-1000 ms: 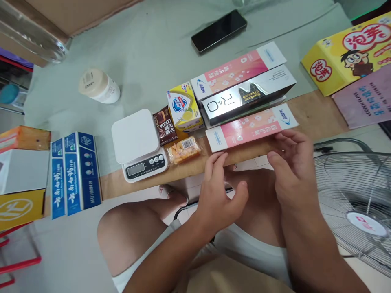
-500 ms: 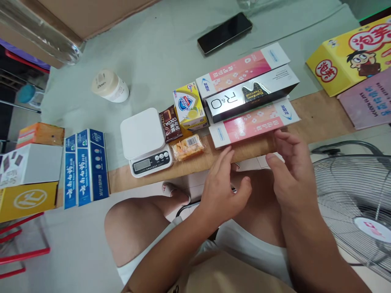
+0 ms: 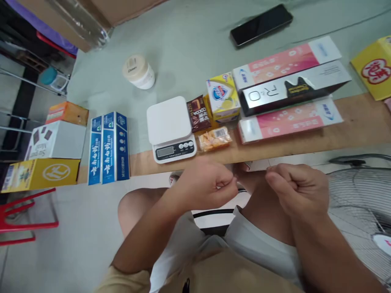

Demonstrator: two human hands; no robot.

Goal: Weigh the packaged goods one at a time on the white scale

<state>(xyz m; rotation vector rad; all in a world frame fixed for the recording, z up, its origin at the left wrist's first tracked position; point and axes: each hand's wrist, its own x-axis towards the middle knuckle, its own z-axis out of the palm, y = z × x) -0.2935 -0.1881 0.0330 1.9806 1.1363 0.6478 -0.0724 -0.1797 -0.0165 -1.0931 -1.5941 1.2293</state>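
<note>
Both your hands are curled into fists above your lap, just short of the table (image 3: 189, 49) edge, thumbs turned toward each other. Your left hand (image 3: 203, 185) is clenched below the white digital scale (image 3: 169, 122) and the clear-wrapped orange snack (image 3: 214, 139), the things nearest to it. Your right hand (image 3: 297, 191), also clenched, is well apart from the left, below the near pink box (image 3: 290, 120). Whether either fist encloses anything, you cannot tell.

The scale sits at the table's near edge, its display and buttons facing you. Just right of it are the orange snack and, farther back, a brown cocoa packet (image 3: 199, 114). Next comes a yellow soap box (image 3: 222, 95), then a silver-and-black box (image 3: 295, 89) lying between the near pink box and a far pink box (image 3: 277, 61).

A dark phone (image 3: 262, 25) lies behind these boxes. A cream-lidded jar (image 3: 139, 72) stands behind the scale. To your left are blue toothpaste boxes (image 3: 108, 148); at far right, a yellow box (image 3: 374, 69) with red lettering, partly out of view.
</note>
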